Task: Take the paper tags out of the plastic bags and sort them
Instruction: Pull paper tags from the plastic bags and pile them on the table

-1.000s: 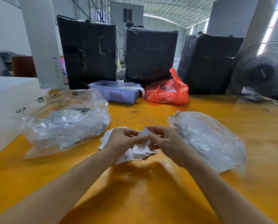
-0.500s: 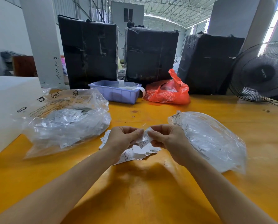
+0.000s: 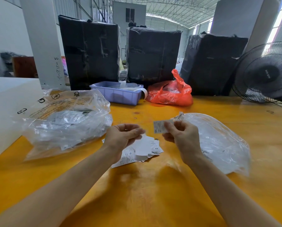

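My right hand [image 3: 181,136] pinches one small white paper tag [image 3: 159,126] and holds it up above the yellow table [image 3: 145,194]. My left hand [image 3: 124,136] hovers a little to its left, thumb against fingertips; whether a thin clear film sits between them is not visible. Under and between the hands lies a loose pile of white paper tags [image 3: 143,149], some printed with sizes. A large crumpled clear plastic bag [image 3: 66,122] holding more tags lies to the left. A flatter clear plastic bag [image 3: 218,141] lies to the right, behind my right hand.
A lilac plastic bin [image 3: 117,94] and a red plastic bag [image 3: 169,94] sit at the table's far side before three black wrapped bales [image 3: 153,54]. A white box [image 3: 7,108] stands at the left edge, and a black fan [image 3: 266,74] at the far right.
The hands were together over the pile, working one small piece between them. They have pulled apart: the right hand now holds a tag up alone and the left has drawn away to the left.
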Action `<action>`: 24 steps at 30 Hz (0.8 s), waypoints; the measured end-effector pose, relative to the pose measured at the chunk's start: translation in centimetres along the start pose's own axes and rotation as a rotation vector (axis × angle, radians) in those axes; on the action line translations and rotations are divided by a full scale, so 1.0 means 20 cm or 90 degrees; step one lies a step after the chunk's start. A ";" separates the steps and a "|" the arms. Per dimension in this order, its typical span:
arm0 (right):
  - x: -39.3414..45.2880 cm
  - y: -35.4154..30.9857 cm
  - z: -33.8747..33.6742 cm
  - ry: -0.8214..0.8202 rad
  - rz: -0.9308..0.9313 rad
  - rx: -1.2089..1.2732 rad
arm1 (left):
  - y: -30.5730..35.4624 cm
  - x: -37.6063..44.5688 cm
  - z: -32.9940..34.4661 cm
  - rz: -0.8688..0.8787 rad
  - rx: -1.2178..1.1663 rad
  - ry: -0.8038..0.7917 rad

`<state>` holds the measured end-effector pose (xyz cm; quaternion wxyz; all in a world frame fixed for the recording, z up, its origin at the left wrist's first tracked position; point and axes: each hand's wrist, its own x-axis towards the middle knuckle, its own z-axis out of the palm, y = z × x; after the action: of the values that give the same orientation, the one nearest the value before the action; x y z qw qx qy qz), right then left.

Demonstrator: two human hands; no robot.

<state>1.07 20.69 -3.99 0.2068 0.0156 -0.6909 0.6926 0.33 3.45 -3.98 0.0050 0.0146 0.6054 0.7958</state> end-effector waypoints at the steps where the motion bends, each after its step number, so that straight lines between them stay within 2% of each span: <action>1: 0.00 0.00 -0.01 0.015 -0.002 0.021 | 0.00 0.00 0.00 0.002 0.000 0.002; 5: -0.01 -0.02 0.00 -0.011 -0.020 0.052 | -0.01 -0.01 0.01 0.018 0.049 -0.003; 12: -0.05 -0.03 0.04 -0.124 -0.098 -0.067 | -0.02 -0.01 0.01 0.046 0.092 -0.001; 24: -0.04 0.02 0.04 -0.095 -0.181 -0.233 | -0.06 0.01 0.01 0.115 0.174 -0.007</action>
<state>1.45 19.74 -4.53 0.2497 0.1262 -0.8093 0.5165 0.22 3.88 -5.00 -0.0656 0.0739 0.7044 0.7029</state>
